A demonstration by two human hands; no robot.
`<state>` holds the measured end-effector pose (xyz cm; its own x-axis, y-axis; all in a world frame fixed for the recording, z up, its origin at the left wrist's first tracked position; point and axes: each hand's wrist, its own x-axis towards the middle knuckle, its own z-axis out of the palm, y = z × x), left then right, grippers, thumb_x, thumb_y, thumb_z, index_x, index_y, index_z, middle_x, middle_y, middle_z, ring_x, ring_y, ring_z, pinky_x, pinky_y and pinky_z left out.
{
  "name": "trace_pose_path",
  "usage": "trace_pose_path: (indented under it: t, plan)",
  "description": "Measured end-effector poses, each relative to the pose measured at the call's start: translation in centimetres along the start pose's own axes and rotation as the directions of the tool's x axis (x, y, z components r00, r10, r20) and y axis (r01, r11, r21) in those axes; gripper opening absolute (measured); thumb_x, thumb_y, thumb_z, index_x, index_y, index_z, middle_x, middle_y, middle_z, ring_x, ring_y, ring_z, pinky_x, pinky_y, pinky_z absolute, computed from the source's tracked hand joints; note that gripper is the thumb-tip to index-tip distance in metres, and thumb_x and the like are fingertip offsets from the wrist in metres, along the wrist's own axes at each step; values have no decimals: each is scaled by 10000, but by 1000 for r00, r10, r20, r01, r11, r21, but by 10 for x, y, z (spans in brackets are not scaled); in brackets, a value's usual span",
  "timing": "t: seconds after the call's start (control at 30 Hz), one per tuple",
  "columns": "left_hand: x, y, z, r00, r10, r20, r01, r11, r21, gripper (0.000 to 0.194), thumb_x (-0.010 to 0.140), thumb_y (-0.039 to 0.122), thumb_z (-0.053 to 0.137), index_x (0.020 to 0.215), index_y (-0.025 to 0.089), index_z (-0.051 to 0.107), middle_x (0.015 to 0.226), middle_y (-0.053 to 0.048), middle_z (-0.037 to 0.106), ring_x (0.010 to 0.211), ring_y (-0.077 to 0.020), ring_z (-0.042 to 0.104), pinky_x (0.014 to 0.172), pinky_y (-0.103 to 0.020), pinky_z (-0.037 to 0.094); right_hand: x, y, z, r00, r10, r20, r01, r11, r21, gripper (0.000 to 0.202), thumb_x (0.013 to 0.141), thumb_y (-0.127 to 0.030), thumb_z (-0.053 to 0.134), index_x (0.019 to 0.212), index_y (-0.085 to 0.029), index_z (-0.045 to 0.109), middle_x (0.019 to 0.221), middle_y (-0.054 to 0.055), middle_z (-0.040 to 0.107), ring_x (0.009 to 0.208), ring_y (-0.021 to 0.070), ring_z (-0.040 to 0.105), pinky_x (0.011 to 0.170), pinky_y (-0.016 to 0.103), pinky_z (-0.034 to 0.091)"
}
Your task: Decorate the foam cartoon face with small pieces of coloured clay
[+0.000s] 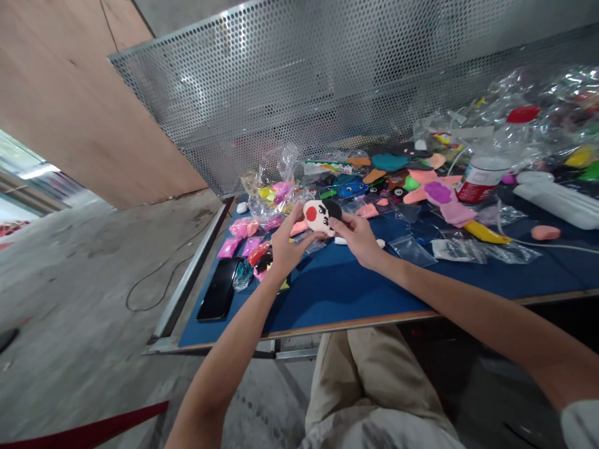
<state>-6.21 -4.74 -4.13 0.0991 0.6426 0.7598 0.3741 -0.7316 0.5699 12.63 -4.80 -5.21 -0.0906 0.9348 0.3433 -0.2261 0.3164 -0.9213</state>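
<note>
Between both hands, above the blue tabletop (pixel 337 293), is a clay cartoon head (pixel 318 226) with a pale face, black hair, thick brows and a round red mouth. My left hand (pixel 287 244) grips its left side and lower edge with thumb and fingers. On the other side, my right hand (pixel 356 240) pinches the black hair and cheek. Small packets of pink clay (pixel 243 227) and a red packet (pixel 259 252) lie left of my left hand. White pieces show beneath the hands, partly hidden.
A black phone (pixel 218 290) lies at the table's left end. To the right stand a red-capped bottle (pixel 484 168) and a pink clay figure (pixel 447 196), near a white cable (pixel 552 245). Clear plastic bags (pixel 528 100) pile up behind, against a perforated metal panel (pixel 290 81).
</note>
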Motion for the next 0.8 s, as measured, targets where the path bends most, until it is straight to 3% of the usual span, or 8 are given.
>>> trace_pose_path:
  t: [0.1,0.23,0.4,0.57,0.8]
  plan:
    - [1,10,5,979,-198,-42,183,956,-231,551,831,489,852,1311,235,753,1267,-110,786,1170,-299,762,1016,-448,639,1,1,-1,999,-20,-30,20,1000,-18,565,785,-738,764,955,-200,805,912,68,799,825,236,734,749,363,626]
    - [1,23,11,913,-396,-97,346,880,-326,376,791,414,880,1108,218,834,1152,-86,822,1104,-295,786,1003,-464,656,2,1,0,999,-30,-42,29,999,-30,540,814,-701,759,1018,-204,813,927,68,805,884,259,750,773,376,634]
    - [0,27,17,874,-463,-144,373,832,-412,424,739,410,914,1116,233,836,1144,-68,825,1098,-288,786,992,-451,660,0,0,1,999,-40,-31,38,998,-42,536,835,-694,733,1019,-196,806,945,73,808,885,264,750,769,379,630]
    - [6,21,17,812,-581,-55,460,695,-552,478,667,563,928,993,221,855,1020,-67,841,947,-269,807,923,-452,668,0,-2,-1,994,-103,-41,95,983,-156,459,852,-629,730,955,-188,805,930,66,811,867,254,731,734,351,594]
    - [9,21,15,753,-657,28,534,586,-609,495,586,557,972,904,198,849,952,-89,835,928,-277,803,892,-434,655,1,-4,-3,993,-118,-13,114,974,-198,405,862,-549,708,963,-166,791,918,78,815,845,258,753,696,335,585]
